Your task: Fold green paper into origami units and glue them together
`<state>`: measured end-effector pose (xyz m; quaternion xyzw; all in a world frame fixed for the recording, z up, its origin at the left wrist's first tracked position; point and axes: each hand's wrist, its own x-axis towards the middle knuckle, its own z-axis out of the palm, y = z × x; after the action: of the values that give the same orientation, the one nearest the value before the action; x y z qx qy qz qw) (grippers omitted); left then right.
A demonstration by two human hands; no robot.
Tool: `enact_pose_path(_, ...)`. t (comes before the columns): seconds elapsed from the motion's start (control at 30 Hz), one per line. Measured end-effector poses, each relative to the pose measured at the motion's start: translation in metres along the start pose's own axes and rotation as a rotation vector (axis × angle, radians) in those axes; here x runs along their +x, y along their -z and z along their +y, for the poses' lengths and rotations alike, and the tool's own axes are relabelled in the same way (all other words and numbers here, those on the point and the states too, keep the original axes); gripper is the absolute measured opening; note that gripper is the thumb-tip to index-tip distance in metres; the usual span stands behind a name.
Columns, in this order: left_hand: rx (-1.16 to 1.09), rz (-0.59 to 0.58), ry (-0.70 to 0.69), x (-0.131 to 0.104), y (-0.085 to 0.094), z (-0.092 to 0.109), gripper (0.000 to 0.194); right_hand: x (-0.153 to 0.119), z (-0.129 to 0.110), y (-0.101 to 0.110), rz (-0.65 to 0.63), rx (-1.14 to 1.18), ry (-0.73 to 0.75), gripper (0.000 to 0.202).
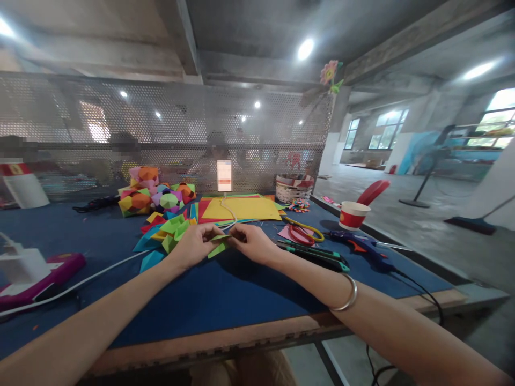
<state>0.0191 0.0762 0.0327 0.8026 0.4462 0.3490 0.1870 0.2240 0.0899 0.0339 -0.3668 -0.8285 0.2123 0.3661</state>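
Between my two hands is a small folded piece of green paper (218,250), held just above the blue tabletop. My left hand (196,244) pinches its left side, and my right hand (251,242) grips the right end with bent fingers. Folded paper pieces (171,231) in green, blue, yellow and red lie beside my left hand. Beyond both hands, a stack of coloured paper sheets (243,209) has a yellow one on top. A white cable crosses the stack to a lit phone (224,176). Near my right forearm rest green-and-black cutters (317,254).
Finished paper balls (153,194) sit at the back left. Scissors (309,231), a blue glue gun (358,246) and a paper cup (353,215) stand right. A basket (294,187) is near the mesh partition (249,123). A power strip (56,273) with a white plug lies left.
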Motion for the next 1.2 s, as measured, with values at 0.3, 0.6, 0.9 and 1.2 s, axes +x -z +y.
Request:
enact_pose_path(0.3, 0.454, 0.427, 0.102, 0.005, 0.072, -0.005, 0.028, 0.003, 0.008, 0.002, 0.059, -0.014, -0.036, 0.020)
enact_pose_path(0.6, 0.573, 0.431, 0.158, -0.003, 0.063, -0.001, 0.022, 0.002, 0.002, 0.002, 0.082, 0.052, -0.026, 0.018)
enact_pose_path(0.9, 0.253, 0.388, 0.158, -0.001, 0.034, 0.009, 0.015, -0.002, -0.008, 0.000, 0.070, 0.088, -0.058, 0.027)
enact_pose_path(1.2, -0.074, 0.250, 0.149, -0.002, 0.018, 0.005, 0.020, 0.001, -0.007, 0.003, 0.102, 0.023, -0.174, 0.030)
